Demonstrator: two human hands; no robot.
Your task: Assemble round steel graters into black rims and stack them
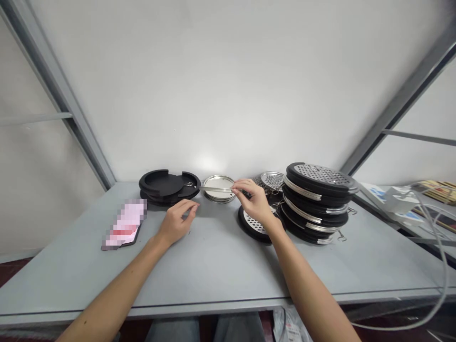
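Observation:
Between the thumb and fingers of my right hand is a thin metal plate, seen nearly edge-on and pointing left. Behind it lies a small pile of round silver plates. My left hand hovers above the table with loosely bent fingers, the thumb a little apart and nothing held. Just beyond it sit black round rings with a notched rim and a small metal clip on top. Partly hidden under my right wrist lies a black disc with a perforated metal face.
A tall stack of black-rimmed discs with silver bands stands at the right. Perforated metal discs lie behind my right hand. A phone rests at the left. The grey table meets a white wall; a white cable hangs at the right.

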